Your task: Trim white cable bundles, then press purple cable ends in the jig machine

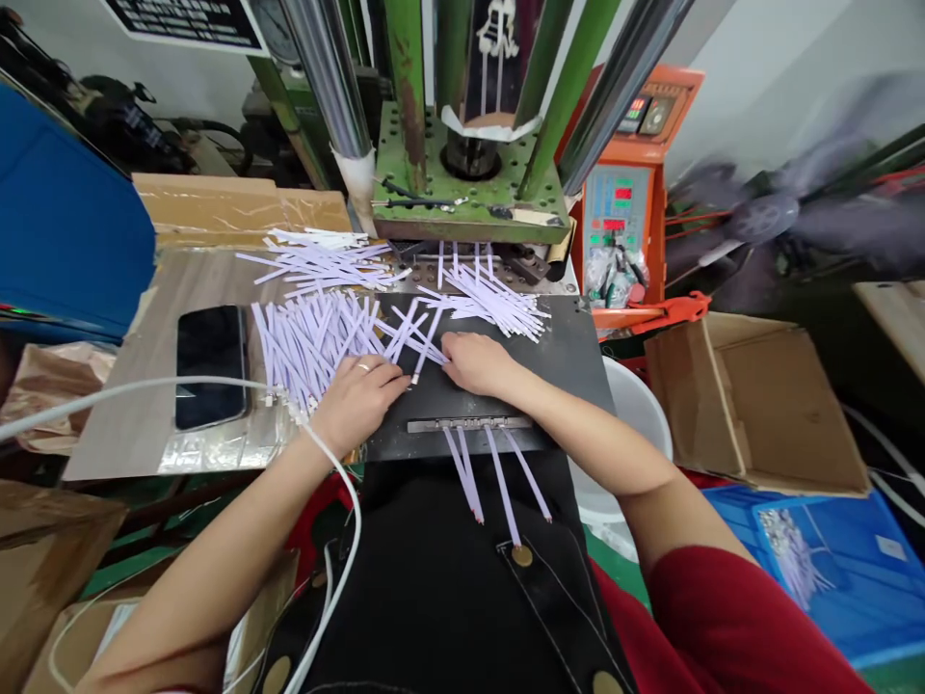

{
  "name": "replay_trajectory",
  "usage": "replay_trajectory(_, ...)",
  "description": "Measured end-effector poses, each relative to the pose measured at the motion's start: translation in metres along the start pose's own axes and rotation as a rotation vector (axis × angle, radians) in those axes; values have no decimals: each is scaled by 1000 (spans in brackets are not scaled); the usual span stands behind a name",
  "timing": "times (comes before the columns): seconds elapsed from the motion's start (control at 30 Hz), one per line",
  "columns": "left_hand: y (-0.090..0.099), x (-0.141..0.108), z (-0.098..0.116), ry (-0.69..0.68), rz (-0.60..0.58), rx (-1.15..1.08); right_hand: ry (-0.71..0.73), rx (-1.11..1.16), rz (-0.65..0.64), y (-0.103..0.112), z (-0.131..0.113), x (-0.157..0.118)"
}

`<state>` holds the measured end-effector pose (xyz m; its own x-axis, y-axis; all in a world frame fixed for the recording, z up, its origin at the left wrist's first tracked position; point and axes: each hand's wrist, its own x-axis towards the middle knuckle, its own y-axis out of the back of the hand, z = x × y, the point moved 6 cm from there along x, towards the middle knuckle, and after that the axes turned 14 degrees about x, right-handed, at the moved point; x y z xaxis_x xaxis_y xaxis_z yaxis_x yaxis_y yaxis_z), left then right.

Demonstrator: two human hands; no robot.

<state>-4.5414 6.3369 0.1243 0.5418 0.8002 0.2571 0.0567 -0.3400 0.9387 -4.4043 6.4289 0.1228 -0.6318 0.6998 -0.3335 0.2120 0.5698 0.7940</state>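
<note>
On the black press plate (506, 371), lilac strips (314, 342) are laid running far to near, their near ends touched by the flat, open left hand (359, 403); the flat, open right hand (477, 364) is rested further right.

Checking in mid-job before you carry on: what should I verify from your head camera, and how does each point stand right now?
Hands clear of the press: ok. The left hand and right hand rest on the black plate, in front of the green press.

Strips seated: cannot tell. Four lilac strips hang past the slotted metal bar, but the seating isn't visible.

Loose strips: not ok. The loose lilac strips overlap and cross.

Cable: not ok. The white cable lies against the left wrist.

Controller display: cannot tell. Red digits are lit but unreadable.
</note>
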Motion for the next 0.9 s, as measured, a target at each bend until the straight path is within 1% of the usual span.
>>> replay_trajectory(0.07,-3,14,18,-97,20,-90,-55,4,2,2,16,-18)
replay_trajectory(0.13,-2,26,37,-167,44,-158,-84,13,24,1,25,-32)
replay_trajectory(0.2,3,33,48,-183,64,-207,-95,39,42,-1,30,-42)
replay_trajectory(0.23,5,35,50,-173,67,-228,-93,58,51,-2,31,-45)
replay_trajectory(0.3,12,35,42,-107,56,-242,-78,105,73,0,31,-48)
replay_trajectory(0.33,15,34,34,-43,37,-220,-68,128,82,2,31,-48)
replay_trajectory(0.43,20,26,8,218,-70,-62,-55,159,74,3,27,-45)
replay_trajectory(0.47,20,23,3,287,-107,-16,-57,150,61,2,25,-43)
replay_trajectory(0.53,18,20,6,356,-147,15,-56,117,43,-3,20,-39)
replay_trajectory(0.6,15,22,21,348,-144,-15,-20,95,39,-10,11,-34)
replay_trajectory(0.67,11,25,38,306,-143,-75,36,92,19,-16,1,-32)
replay_trajectory(0.73,8,28,49,260,-174,-146,87,92,-22,-18,-4,-33)
replay_trajectory(0.8,7,26,48,210,-231,-207,127,114,-53,-12,-2,-38)
replay_trajectory(0.83,7,24,43,185,-252,-233,152,136,-41,-4,3,-41)
replay_trajectory(0.9,8,21,23,147,-264,-272,192,173,51,21,22,-43)
